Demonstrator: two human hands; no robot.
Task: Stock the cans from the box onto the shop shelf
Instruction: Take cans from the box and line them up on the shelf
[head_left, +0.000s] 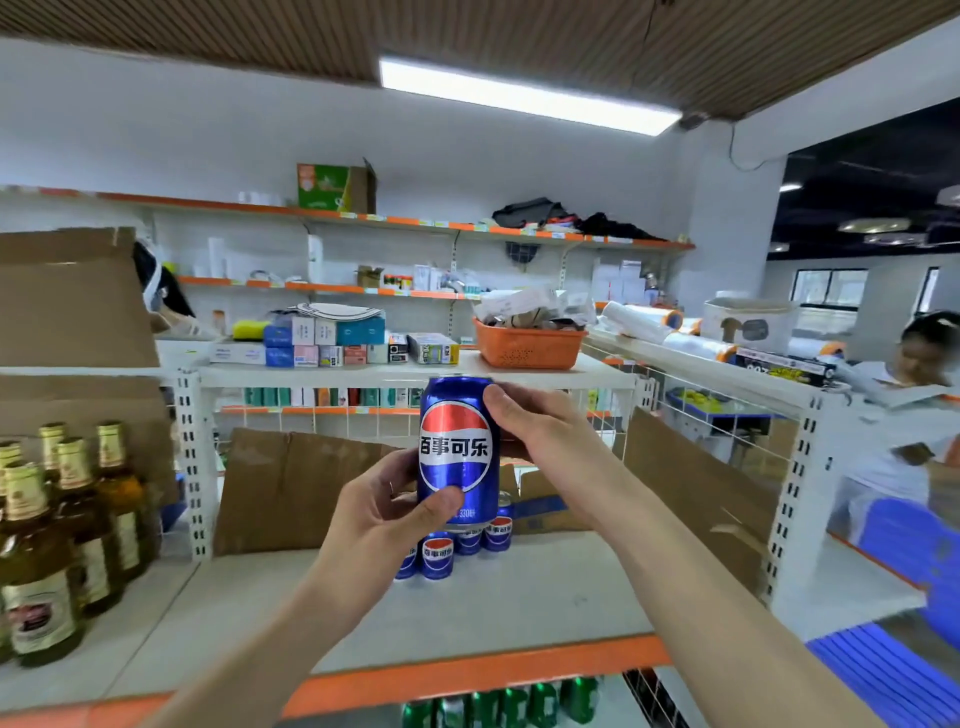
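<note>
A blue cola can (457, 447) with a red, white and blue round logo is held upright in the air above the shelf. My left hand (387, 506) grips its lower part, thumb across the front. My right hand (535, 423) grips its upper right side. Below it, several matching blue cans (452, 551) stand in a group on the white shelf board (519, 597). Behind them stands an open cardboard box (550, 509) with its flaps spread to both sides; its inside is hidden by the can and my hands.
Brown glass bottles (62, 525) with gold caps stand at the left of the shelf. Green cans (498, 704) fill the shelf below the orange front edge (467, 670). An orange basket (527, 348) sits on top. A person (914, 395) stands at the right beyond the shelf post.
</note>
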